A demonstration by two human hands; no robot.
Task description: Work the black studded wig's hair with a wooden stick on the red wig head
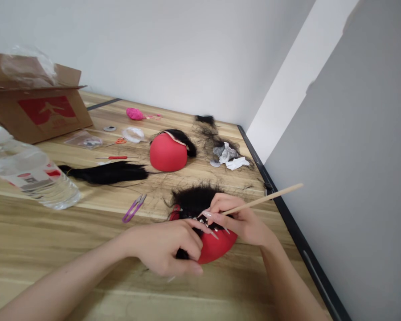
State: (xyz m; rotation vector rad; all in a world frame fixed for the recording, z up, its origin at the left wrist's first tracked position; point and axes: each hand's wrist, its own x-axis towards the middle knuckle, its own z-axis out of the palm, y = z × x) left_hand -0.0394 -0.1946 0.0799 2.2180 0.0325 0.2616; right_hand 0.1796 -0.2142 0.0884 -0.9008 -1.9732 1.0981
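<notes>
A red dome-shaped form (217, 246) lies low on the table with black hair (197, 196) spread over its far side. Small shiny metal clips show in a row where hair meets red. My left hand (169, 245) grips the near left edge of the form, its index finger stretched across the hair beside the clips. Pinched in my right hand (242, 220) is a thin wooden stick (267, 197), which slants up to the right; its working tip is at the clips and too small to make out. My right fingertips rest close to the left index finger.
Purple thread snips (134, 208) and a black hair bundle (110, 173) lie left. Beyond stand another red dome (167, 154) with hair, orange scissors (120, 141), a red-handled tool (117, 157), pink yarn (134, 113), tissues (235, 163), a bottle (36, 178) and a cardboard box (47, 111).
</notes>
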